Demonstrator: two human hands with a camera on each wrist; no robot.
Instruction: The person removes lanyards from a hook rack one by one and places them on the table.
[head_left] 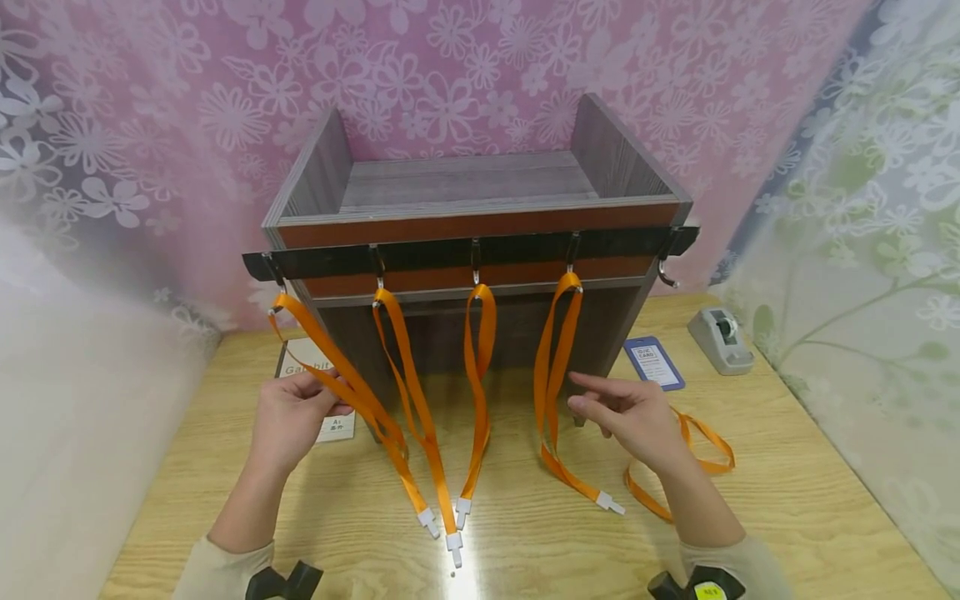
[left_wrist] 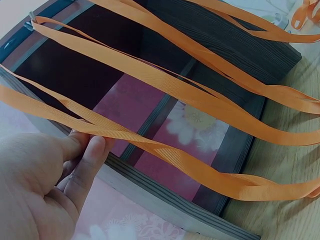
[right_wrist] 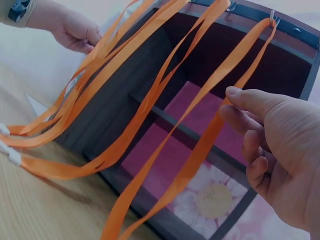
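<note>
both hands show, left (head_left: 292, 421) pinching an orange lanyard (head_left: 324, 343) before a half-hidden booklet (head_left: 306, 348), right (head_left: 633, 417) loosely parted beside another lanyard (head_left: 541, 375).

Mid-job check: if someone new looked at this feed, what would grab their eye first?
Likely the four bright orange lanyards, hanging from the black rail across the grey wooden shelf. Next, the left hand pinching the leftmost lanyard, and the right hand beside the rightmost hanging one. The rail's right-end hook is bare.
</note>
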